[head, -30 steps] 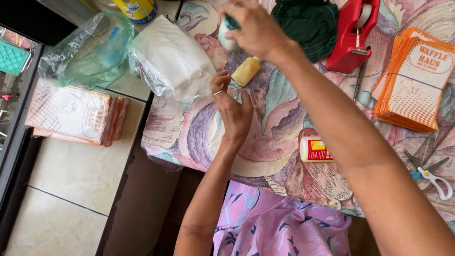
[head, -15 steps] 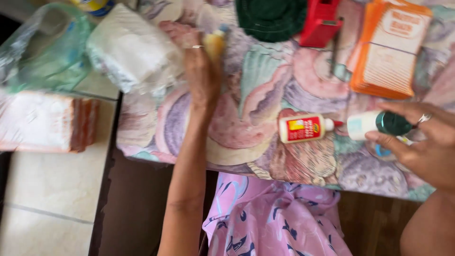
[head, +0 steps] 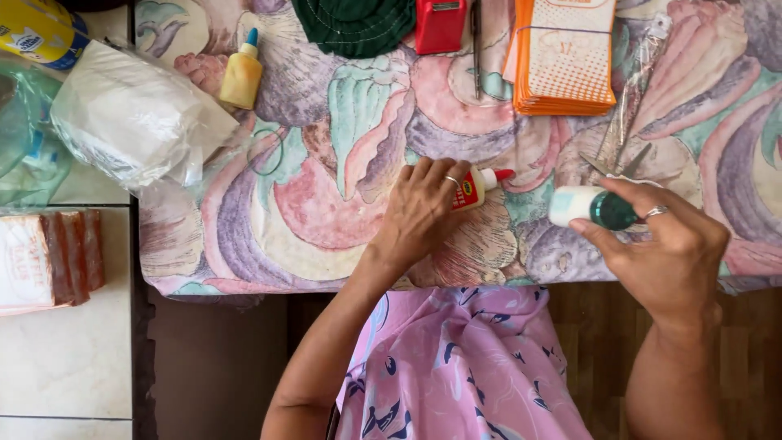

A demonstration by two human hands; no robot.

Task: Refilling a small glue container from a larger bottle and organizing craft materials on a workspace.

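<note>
— Patterned cloth (head: 342,204) covers the table; where are the hands?
— Left hand (head: 419,213) lies palm down, fingers curled over a small glue bottle with a red tip (head: 481,186) near the table's near edge.
— And the right?
— Right hand (head: 664,244) grips a white bottle with a green cap (head: 590,207), held sideways. Orange paper bags (head: 566,61) lie farther off.

Both forearms are bare, with no sleeves showing. The left hand (head: 423,213) wears a thin silver ring, and the right hand (head: 664,248) a silver ring too. A pink garment (head: 460,367) carries dark bird-like prints.
</note>
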